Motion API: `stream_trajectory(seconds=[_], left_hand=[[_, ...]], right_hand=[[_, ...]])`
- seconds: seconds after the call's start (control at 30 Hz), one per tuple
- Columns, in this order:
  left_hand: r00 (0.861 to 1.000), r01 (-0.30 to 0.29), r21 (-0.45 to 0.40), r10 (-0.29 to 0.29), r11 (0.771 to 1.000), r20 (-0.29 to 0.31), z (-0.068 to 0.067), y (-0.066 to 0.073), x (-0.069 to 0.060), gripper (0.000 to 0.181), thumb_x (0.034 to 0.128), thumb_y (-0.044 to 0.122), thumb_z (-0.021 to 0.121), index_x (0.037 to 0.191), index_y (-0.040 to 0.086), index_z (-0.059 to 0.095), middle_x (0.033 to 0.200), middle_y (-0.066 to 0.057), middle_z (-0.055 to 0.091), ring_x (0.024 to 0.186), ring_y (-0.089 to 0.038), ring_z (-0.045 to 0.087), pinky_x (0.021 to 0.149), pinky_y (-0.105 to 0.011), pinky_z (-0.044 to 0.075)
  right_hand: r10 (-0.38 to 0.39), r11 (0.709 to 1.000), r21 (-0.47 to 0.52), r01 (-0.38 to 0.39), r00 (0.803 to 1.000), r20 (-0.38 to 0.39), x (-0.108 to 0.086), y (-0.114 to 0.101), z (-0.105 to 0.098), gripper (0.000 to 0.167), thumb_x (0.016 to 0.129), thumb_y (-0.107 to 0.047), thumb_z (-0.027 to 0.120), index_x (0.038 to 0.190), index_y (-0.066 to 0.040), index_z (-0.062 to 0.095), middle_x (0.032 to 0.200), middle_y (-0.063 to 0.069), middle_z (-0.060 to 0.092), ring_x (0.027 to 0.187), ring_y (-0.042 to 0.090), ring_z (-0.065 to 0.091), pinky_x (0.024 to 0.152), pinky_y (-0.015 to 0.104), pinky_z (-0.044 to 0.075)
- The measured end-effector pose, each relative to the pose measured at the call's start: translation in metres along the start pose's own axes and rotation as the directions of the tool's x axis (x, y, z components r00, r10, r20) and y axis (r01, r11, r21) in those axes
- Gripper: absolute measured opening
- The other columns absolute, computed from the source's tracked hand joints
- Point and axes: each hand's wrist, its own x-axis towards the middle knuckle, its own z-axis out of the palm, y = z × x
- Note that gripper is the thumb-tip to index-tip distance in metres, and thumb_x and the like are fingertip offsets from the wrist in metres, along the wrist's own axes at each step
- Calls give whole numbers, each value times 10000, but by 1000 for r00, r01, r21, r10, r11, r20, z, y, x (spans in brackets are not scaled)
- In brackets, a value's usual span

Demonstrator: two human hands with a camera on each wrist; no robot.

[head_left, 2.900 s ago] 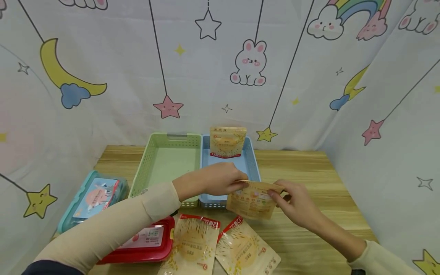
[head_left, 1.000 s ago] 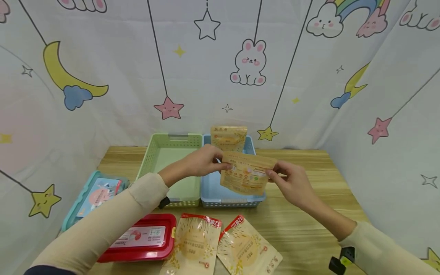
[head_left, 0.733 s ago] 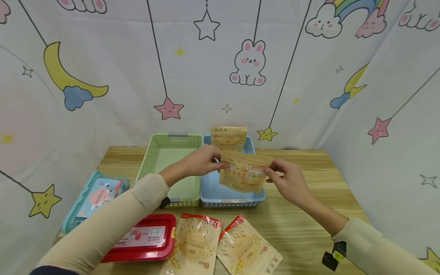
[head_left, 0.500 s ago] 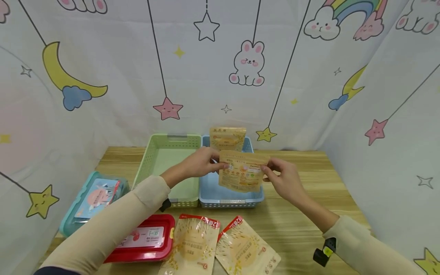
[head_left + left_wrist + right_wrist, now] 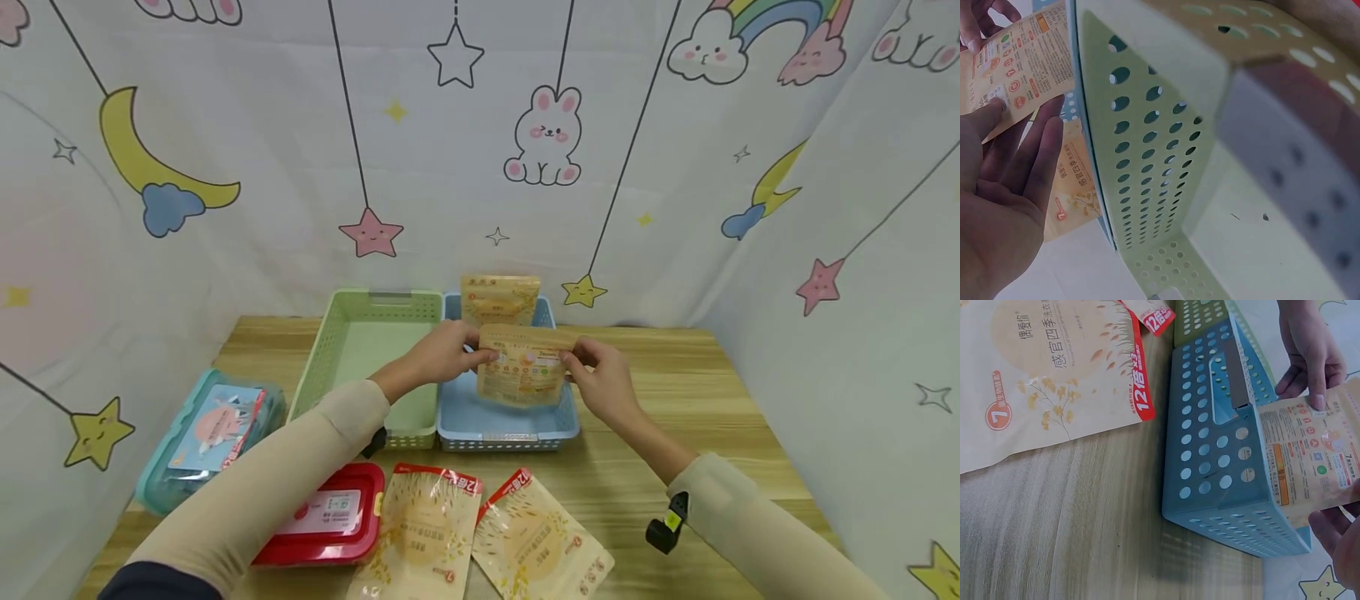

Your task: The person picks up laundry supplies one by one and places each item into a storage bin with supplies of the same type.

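Note:
A tan pouch point(image 5: 521, 375) with small printed text hangs over the blue basket point(image 5: 510, 442), held by both hands. My left hand point(image 5: 441, 354) pinches its upper left edge between thumb and fingers; in the left wrist view the thumb of the left hand point(image 5: 997, 206) lies on the printed side. My right hand point(image 5: 607, 383) pinches the upper right edge. Behind it, a second tan pouch point(image 5: 500, 300) stands upright at the blue basket's far end, its lower part hidden by the held one. In the right wrist view, the blue basket's perforated wall point(image 5: 1210, 444) is below the held pouch point(image 5: 1310, 444).
A green basket point(image 5: 378, 350) adjoins the blue one on the left. Two larger tan pouches with red top corners, one point(image 5: 420, 533) left and one point(image 5: 536, 537) right, lie in front. A red-lidded box point(image 5: 330, 546) and a teal-lidded box point(image 5: 213, 429) stand at left.
From low at the blue basket's front right corner, both hands have lifted the pouch over the basket. In the last second it moved slightly farther back, and the right hand came left.

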Motion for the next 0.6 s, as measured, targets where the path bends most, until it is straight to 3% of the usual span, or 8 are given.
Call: stream_trajectory(seconds=[0.2,0.6], left_hand=[[999,32,-16,-32,999,5,-2,-8,5,253,1061,330,683,991,120,804,867,-15,787,692,-93,687,602,-312,529],[996,74,-56,-77,996,-51,-1,-16,18,284,1064,327,680,937,93,779,858,-44,779,727,-142,710,574,-318,483]], right_hand=[[12,1000,-11,-13,1000,-12,5,4,7,146,1025,-60,700,904,22,699,902,176,720,870,316,709,714,411,646],[12,999,-49,-15,999,-52,23,13,13,160,1038,-100,683,925,12,698,909,154,708,869,260,683,688,257,614]])
